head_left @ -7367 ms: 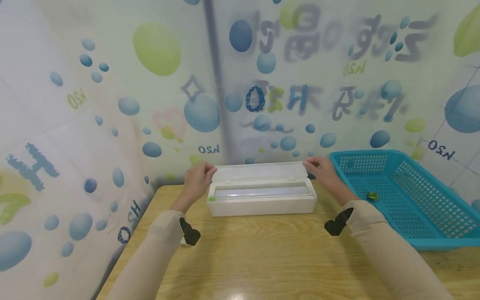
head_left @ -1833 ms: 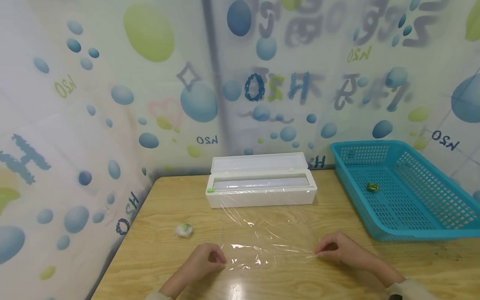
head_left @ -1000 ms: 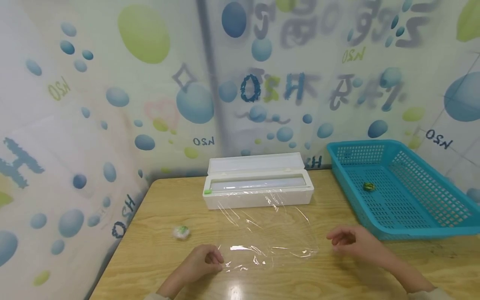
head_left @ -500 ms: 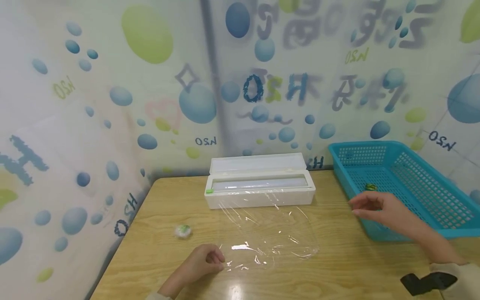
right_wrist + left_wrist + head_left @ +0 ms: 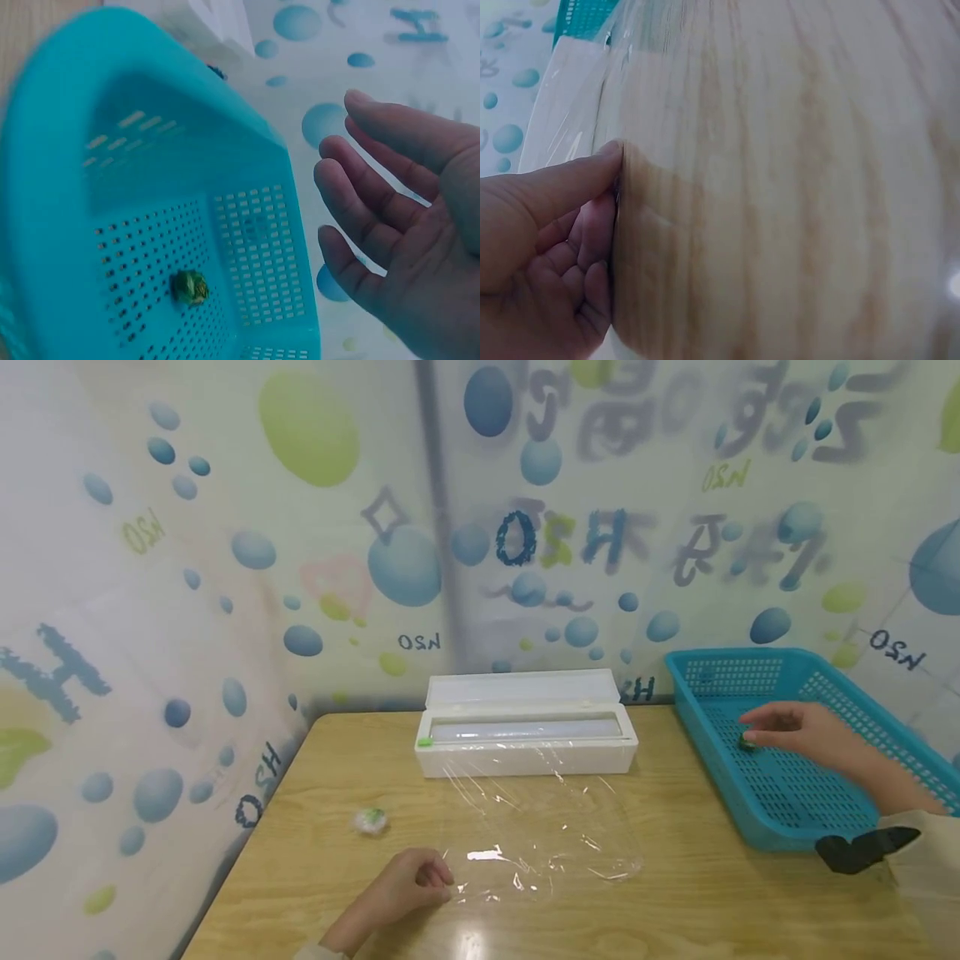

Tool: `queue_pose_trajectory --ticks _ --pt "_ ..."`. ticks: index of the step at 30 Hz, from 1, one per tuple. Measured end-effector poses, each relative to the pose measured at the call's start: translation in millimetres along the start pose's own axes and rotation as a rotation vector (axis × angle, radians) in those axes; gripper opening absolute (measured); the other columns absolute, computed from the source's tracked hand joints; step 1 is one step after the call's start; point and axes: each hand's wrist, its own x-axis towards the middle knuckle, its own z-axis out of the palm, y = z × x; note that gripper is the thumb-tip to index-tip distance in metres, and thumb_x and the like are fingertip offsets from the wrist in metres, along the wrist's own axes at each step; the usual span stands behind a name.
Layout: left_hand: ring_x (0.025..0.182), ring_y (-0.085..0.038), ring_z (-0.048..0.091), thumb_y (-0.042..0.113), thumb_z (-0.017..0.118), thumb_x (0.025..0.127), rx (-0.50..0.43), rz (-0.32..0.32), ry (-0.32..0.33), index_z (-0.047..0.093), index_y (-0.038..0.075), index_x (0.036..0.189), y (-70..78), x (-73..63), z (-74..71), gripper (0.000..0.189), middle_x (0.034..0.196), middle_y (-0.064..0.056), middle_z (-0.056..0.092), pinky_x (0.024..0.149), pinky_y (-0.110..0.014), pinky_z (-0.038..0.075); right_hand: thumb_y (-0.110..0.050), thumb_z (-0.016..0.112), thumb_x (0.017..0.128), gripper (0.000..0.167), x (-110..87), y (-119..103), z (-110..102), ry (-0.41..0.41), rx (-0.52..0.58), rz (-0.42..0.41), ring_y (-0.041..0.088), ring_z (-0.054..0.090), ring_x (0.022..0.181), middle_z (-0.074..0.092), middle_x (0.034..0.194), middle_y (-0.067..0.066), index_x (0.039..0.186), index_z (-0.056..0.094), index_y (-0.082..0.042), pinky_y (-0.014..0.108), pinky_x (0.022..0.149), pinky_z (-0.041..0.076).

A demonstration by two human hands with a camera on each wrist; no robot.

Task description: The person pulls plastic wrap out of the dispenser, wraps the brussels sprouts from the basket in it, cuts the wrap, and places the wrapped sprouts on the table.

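Wood tbl [image 5: 675,910]: L hand [image 5: 408,885] pinches clear film [image 5: 540,843], R hand [image 5: 810,731] unclenched over bskt [image 5: 787,793] w/ grn item [image 5: 191,288]

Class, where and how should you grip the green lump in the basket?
Probably pinch the green lump by opposite sides, coming from above: it is small, roundish and lies on the floor of the blue basket, whose raised walls hinder a sideways approach.

Left hand [image 5: 405,885] pinches the near left corner of a clear film [image 5: 528,835], which runs across the desk [image 5: 330,768] from an open-lidded white box [image 5: 441,762]. Right hand [image 5: 810,733] is over the blue basket [image 5: 716,760], partly hiding a small green item [image 5: 746,742] inside. Small white-and-green bundle [image 5: 371,821] lies on the desk, left of the film, apart from it.
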Motion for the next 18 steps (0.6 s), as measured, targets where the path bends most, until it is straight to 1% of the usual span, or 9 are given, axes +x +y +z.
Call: queue_pose_trajectory --ticks 2,5,6,9,10,14,16,17,18 --pt "0.067 -0.006 0.053 0.009 0.073 0.074 -0.001 0.005 0.001 0.061 0.004 0.082 -0.2 0.7 0.0 0.015 0.075 0.003 0.058 0.062 -0.022 0.047 -0.025 0.059 0.09 0.041 6.2 5.5 -5.6 -0.007 0.011 0.02 -0.008 0.05 0.081 0.058 0.108 0.017 0.12 0.052 0.003 0.044 0.073 0.048" --pt "0.067 -0.005 0.053 0.009 0.073 0.074 0.0 -0.004 -0.002 0.061 0.005 0.082 -0.4 0.9 -0.4 0.015 0.075 0.003 0.058 0.063 -0.021 0.047 -0.026 0.058 0.091 0.042 15.3 13.3 -13.1 -0.023 0.037 0.042 -0.01 0.048 0.082 0.055 0.113 0.018 0.122 0.051 0.001 0.051 0.077 0.045" --pt "0.067 -0.006 0.053 0.009 0.073 0.075 0.003 -0.006 -0.002 0.061 0.005 0.082 -0.5 0.6 -0.6 0.015 0.075 0.003 0.058 0.063 -0.021 0.047 -0.027 0.057 0.091 0.042 17.9 16.0 -15.1 -0.026 0.047 0.052 -0.012 0.047 0.082 0.055 0.113 0.016 0.123 0.05 0.0 0.052 0.078 0.044" --pt "0.068 -0.006 0.053 0.009 0.072 0.075 0.009 -0.017 -0.005 0.061 0.005 0.082 -0.9 0.2 -0.9 0.014 0.075 0.003 0.058 0.063 -0.021 0.047 -0.03 0.054 0.093 0.047 26.1 24.8 -20.1 -0.037 0.083 0.088 -0.014 0.047 0.082 0.051 0.12 0.022 0.128 0.045 0.0 0.053 0.082 0.042" --pt "0.068 -0.006 0.053 0.008 0.073 0.075 0.005 -0.017 -0.005 0.061 0.005 0.082 -1.3 0.2 -0.7 0.014 0.075 0.002 0.058 0.063 -0.021 0.047 -0.032 0.053 0.093 0.049 28.4 28.0 -21.6 -0.039 0.097 0.102 -0.014 0.047 0.082 0.051 0.12 0.018 0.129 0.043 0.001 0.052 0.083 0.043" --pt "0.067 -0.007 0.052 0.008 0.073 0.074 -0.014 -0.024 -0.002 0.061 0.005 0.083 -1.9 1.4 0.2 0.015 0.075 0.002 0.058 0.061 -0.021 0.046 -0.037 0.048 0.094 0.063 36.5 43.9 -23.9 -0.061 0.133 0.167 -0.019 0.045 0.08 0.039 0.131 0.031 0.136 0.031 0.007 0.05 0.089 0.041" --pt "0.066 -0.007 0.052 0.008 0.074 0.074 -0.025 -0.021 -0.001 0.061 0.005 0.082 -1.9 1.9 0.3 0.015 0.075 0.001 0.058 0.061 -0.021 0.046 -0.04 0.047 0.094 0.068 38.8 52.4 -23.3 -0.073 0.152 0.197 -0.02 0.042 0.079 0.035 0.134 0.033 0.138 0.027 0.008 0.052 0.091 0.038" --pt "0.066 -0.006 0.052 0.008 0.074 0.074 -0.028 -0.023 -0.002 0.061 0.005 0.082 -1.4 2.1 0.2 0.015 0.075 0.001 0.057 0.061 -0.021 0.046 -0.042 0.047 0.094 0.071 39.6 56.5 -22.1 -0.079 0.165 0.209 -0.02 0.041 0.079 0.028 0.136 0.037 0.138 0.025 0.009 0.054 0.092 0.036" --pt "0.066 -0.006 0.052 0.007 0.074 0.074 -0.029 -0.022 -0.005 0.061 0.004 0.082 -1.1 2.2 0.1 0.015 0.075 0.001 0.057 0.06 -0.021 0.046 -0.043 0.047 0.093 0.072 40.4 60.8 -20.7 -0.076 0.174 0.221 -0.019 0.042 0.08 0.028 0.136 0.036 0.138 0.025 0.009 0.055 0.093 0.035"
